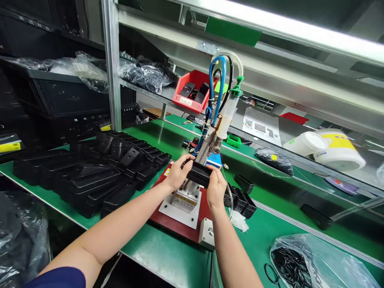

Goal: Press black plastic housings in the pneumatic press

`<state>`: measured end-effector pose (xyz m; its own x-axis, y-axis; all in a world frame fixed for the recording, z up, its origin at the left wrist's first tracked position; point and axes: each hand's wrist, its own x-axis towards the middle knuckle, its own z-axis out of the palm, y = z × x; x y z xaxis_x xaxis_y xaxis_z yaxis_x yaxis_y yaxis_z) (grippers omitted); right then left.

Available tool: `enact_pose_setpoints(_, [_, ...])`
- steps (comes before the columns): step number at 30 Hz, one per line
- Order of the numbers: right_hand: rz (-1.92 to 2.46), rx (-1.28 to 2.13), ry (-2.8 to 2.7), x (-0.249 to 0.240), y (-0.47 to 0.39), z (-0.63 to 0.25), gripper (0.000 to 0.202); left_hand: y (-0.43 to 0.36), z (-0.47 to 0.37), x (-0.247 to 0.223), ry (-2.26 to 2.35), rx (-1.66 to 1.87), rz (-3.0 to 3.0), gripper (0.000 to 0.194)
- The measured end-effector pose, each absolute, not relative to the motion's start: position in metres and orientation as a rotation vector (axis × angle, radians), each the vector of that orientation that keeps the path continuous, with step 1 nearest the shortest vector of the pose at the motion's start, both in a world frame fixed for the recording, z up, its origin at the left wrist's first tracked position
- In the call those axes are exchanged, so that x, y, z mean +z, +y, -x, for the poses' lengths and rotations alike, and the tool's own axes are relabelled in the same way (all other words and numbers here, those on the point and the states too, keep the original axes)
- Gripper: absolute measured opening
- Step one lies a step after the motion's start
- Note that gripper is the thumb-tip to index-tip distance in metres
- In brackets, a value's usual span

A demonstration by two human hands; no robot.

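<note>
A black plastic housing is held between my two hands, in front of the dispensing machine. My left hand grips its left end, thumb on top. The right end is in the grip of my right hand. Behind and above the housing rises the machine's clear syringe with a green cap and blue and black hoses. Under my hands is the machine's white base plate, fixed on a dark red board. A grey button box sits close to my right wrist.
Many black housings lie in rows on the green bench to the left. More black housings and a white tissue are right of the machine. A bag of black rings lies front right. A red bin stands on the shelf.
</note>
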<state>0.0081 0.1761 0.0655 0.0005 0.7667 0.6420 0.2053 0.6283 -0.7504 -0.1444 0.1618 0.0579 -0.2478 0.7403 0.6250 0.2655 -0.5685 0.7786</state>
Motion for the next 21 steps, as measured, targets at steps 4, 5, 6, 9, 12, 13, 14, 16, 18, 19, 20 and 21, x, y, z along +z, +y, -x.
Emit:
enact_pose_setpoints(4, [0.771, 0.539, -1.480, 0.073, 0.178, -0.003, 0.036, 0.163, 0.147, 0.068, 1.149, 1.848, -1.675, 0.040])
enact_pose_setpoints(5, [0.756, 0.529, -1.462, 0.076, 0.177, -0.002, 0.037, 0.162, 0.147, 0.072, 1.133, 1.847, -1.684, 0.040])
enact_pose_setpoints(6, [0.740, 0.522, -1.446, 0.078, 0.174, -0.001, 0.037, 0.160, 0.148, 0.077, 1.116, 1.844, -1.696, 0.040])
enact_pose_setpoints(9, [0.693, 0.510, -1.424, 0.080, 0.157, -0.003, 0.036, 0.139, 0.153, 0.086, 1.045, 1.776, -1.762, 0.044])
enact_pose_setpoints(12, [0.650, 0.571, -1.462, 0.067, 0.132, -0.011, 0.035, 0.104, 0.166, 0.083, 0.974, 1.552, -1.898, 0.059])
enact_pose_setpoints(13, [0.639, 0.614, -1.488, 0.058, 0.123, -0.013, 0.035, 0.091, 0.170, 0.079, 0.983, 1.465, -1.948, 0.058])
enact_pose_setpoints(14, [0.632, 0.658, -1.512, 0.049, 0.115, -0.014, 0.034, 0.079, 0.175, 0.073, 1.013, 1.406, -1.989, 0.051])
enact_pose_setpoints(16, [0.636, 0.727, -1.542, 0.030, 0.100, -0.014, 0.034, 0.057, 0.182, 0.061, 1.092, 1.348, -2.027, 0.034])
enact_pose_setpoints(18, [0.654, 0.769, -1.549, 0.015, 0.090, -0.012, 0.034, 0.041, 0.184, 0.049, 1.178, 1.309, -2.014, 0.025])
enact_pose_setpoints(19, [0.662, 0.795, -1.556, 0.010, 0.085, -0.011, 0.035, 0.034, 0.184, 0.045, 1.217, 1.284, -1.999, 0.023])
enact_pose_setpoints(20, [0.668, 0.824, -1.571, 0.006, 0.082, -0.010, 0.036, 0.029, 0.184, 0.042, 1.255, 1.256, -1.986, 0.022])
enact_pose_setpoints(21, [0.676, 0.853, -1.597, 0.003, 0.079, -0.011, 0.037, 0.025, 0.184, 0.041, 1.294, 1.223, -1.977, 0.022])
